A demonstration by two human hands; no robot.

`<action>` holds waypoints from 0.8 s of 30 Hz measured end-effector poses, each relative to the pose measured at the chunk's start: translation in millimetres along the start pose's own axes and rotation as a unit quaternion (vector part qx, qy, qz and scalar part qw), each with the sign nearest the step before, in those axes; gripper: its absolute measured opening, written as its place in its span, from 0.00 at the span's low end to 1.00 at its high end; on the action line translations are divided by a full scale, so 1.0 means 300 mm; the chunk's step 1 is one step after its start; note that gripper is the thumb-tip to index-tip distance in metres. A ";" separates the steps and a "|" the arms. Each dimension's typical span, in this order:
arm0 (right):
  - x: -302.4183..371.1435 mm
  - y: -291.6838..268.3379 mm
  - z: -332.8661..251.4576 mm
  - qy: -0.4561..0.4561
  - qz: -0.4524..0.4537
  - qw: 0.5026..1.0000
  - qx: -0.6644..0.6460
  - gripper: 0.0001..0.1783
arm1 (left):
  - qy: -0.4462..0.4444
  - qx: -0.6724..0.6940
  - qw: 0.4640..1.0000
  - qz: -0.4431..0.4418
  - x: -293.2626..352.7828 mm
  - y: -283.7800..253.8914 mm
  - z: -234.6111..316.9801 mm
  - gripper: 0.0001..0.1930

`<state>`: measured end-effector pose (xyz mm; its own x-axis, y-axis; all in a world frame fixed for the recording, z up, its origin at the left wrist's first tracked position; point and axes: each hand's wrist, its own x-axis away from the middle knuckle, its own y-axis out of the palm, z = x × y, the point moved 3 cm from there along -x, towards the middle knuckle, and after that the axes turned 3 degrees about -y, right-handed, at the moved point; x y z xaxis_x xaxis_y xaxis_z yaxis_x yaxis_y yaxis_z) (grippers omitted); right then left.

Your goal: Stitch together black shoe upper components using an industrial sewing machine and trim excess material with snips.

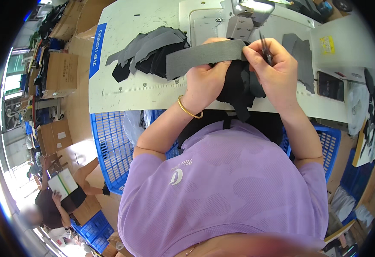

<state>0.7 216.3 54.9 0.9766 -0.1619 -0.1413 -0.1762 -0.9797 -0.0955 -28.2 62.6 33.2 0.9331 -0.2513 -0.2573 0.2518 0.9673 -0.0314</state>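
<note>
A flat grey fabric strip stretches between my hands above the sewing table. My left hand is closed on it from below, thumb near its lower edge and some fingers hidden behind it. The thumb and forefinger of my right hand pinch the strip's right end. That hand also has a dark, slim-pointed tool tucked in it, points upward; I cannot tell whether it is snips or tweezers. Black fabric pieces bunch below my hands and droop over the table's front edge.
Behind my hands stands a sewing machine head. Grey and black cut pieces overlap on the left, with more grey pieces and a phone on the right. Blue baskets flank me below the table. Another person is at far left.
</note>
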 end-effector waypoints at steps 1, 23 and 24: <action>0.002 0.003 -0.002 -0.024 0.019 0.999 0.021 0.07 | 0.000 -0.001 1.000 -0.005 0.004 0.003 0.000 0.09; 0.044 0.007 -0.014 -0.097 0.019 0.994 0.048 0.09 | -0.032 0.053 0.997 0.041 0.012 0.016 0.024 0.10; 0.051 0.009 -0.014 -0.047 0.004 0.999 0.009 0.10 | -0.033 0.051 0.997 0.039 0.010 0.014 0.015 0.10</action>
<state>15.5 210.6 56.5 0.9592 -0.1579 -0.2347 -0.1879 -0.9759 -0.1112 -23.1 65.9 36.7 0.9649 -0.1806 -0.1907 0.1996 0.9762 0.0854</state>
